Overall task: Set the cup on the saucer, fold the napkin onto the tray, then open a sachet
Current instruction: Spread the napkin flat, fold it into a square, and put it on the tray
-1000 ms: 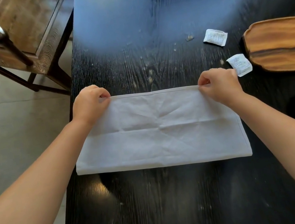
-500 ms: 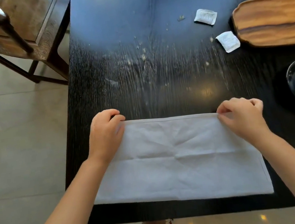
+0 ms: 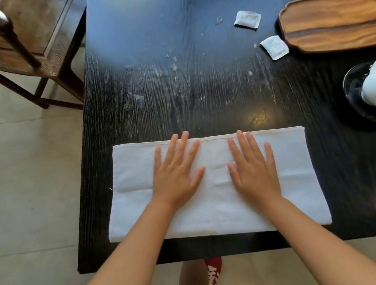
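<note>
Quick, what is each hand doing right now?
Left hand: open, flat on the napkin, holding nothing.
Right hand: open, flat on it too.

Both forearms reach forward from the bottom of the view, bare to past the elbow, angling inward toward each other. The left hand (image 3: pixel 175 175) lies palm down, fingers straight and slightly spread, thumb pointing toward the right hand. The right hand (image 3: pixel 253 168) mirrors it, palm down, fingers extended, thumb turned inward. The two thumbs are near each other but apart. Both wrists look flat and low; how hard the palms press cannot be told. Neither hand grips anything.
</note>
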